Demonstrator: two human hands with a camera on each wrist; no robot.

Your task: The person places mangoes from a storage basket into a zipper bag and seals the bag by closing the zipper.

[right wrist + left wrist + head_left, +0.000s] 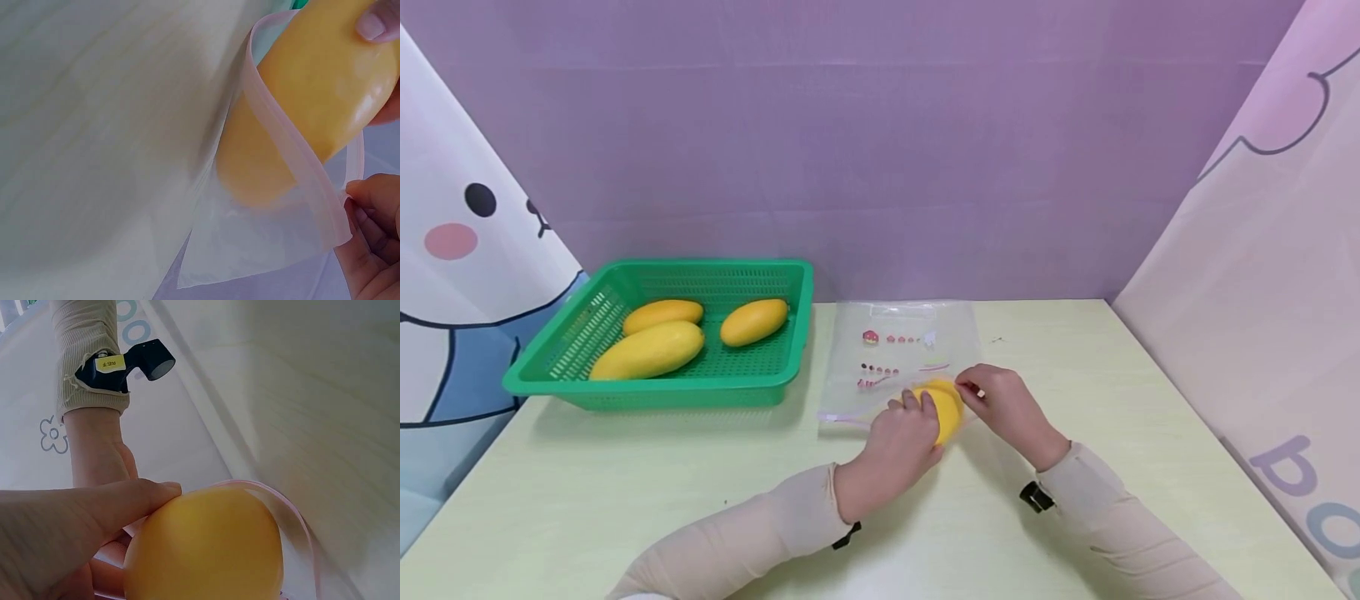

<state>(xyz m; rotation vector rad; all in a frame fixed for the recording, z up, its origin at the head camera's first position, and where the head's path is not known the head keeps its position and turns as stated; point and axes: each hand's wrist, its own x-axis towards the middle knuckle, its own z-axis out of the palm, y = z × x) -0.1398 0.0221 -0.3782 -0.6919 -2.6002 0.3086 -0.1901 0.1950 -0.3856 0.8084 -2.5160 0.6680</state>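
A yellow mango (951, 410) is gripped by my left hand (904, 442), with the thumb on its near side. One end of it sits inside the mouth of a clear zip bag (847, 354), seen through the plastic in the right wrist view. The bag lies flat on the table and bears small pink printed pictures. At the bag's right corner, my right hand (1009, 410) pinches the edge by its pink zip strip (284, 128) between thumb and fingers. This strip curves open around the mango. In the left wrist view, the mango's rounded outer end faces the camera.
Left of the bag stands a green plastic basket (662, 387) holding three more mangoes, one of them a larger yellow mango (650, 351). A purple cloth (880, 150) rises behind the pale table (1120, 375). Printed cloth panels line both sides.
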